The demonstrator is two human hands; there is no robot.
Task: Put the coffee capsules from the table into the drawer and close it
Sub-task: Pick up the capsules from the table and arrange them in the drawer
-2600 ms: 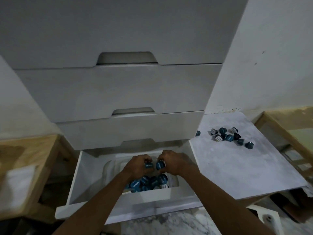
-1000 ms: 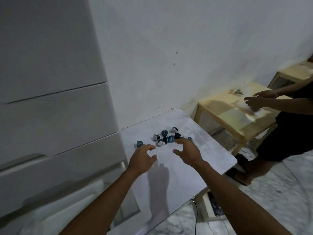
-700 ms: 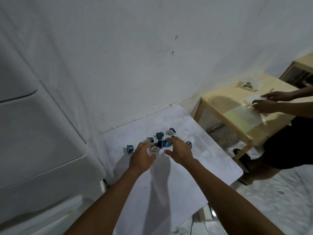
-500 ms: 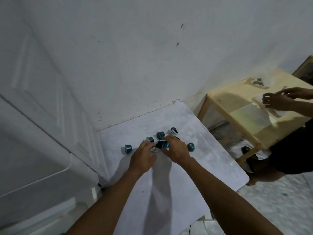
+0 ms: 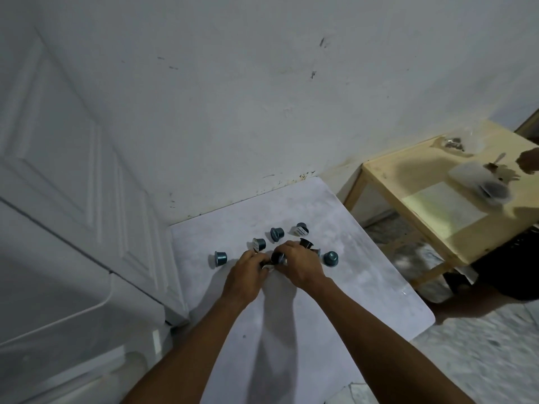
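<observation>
Several blue and dark coffee capsules lie scattered on the white marbled table (image 5: 335, 290) near the wall. My left hand (image 5: 246, 277) and my right hand (image 5: 299, 263) meet over the middle of the cluster, fingers curled around capsules; a dark capsule (image 5: 277, 257) shows between them. Loose ones sit around the hands: a blue capsule (image 5: 220, 258) at the left, one (image 5: 259, 244) above my left hand, one (image 5: 276, 233) further back, one (image 5: 301, 229) on its side, a dark one (image 5: 306, 244) and a blue one (image 5: 330, 258) at the right. The drawer is out of view.
The white drawer cabinet (image 5: 73, 228) stands against the table's left edge. To the right is a pale wooden table (image 5: 423, 208) with a tipped cup (image 5: 481, 182) and another person's hand (image 5: 529, 163) over it. Marble floor (image 5: 481, 345) lies beyond the table's right edge.
My hands left the open drawer, crossed to the table and closed in on the capsule cluster. Their fingers, apart a second ago, now curl together over the capsules.
</observation>
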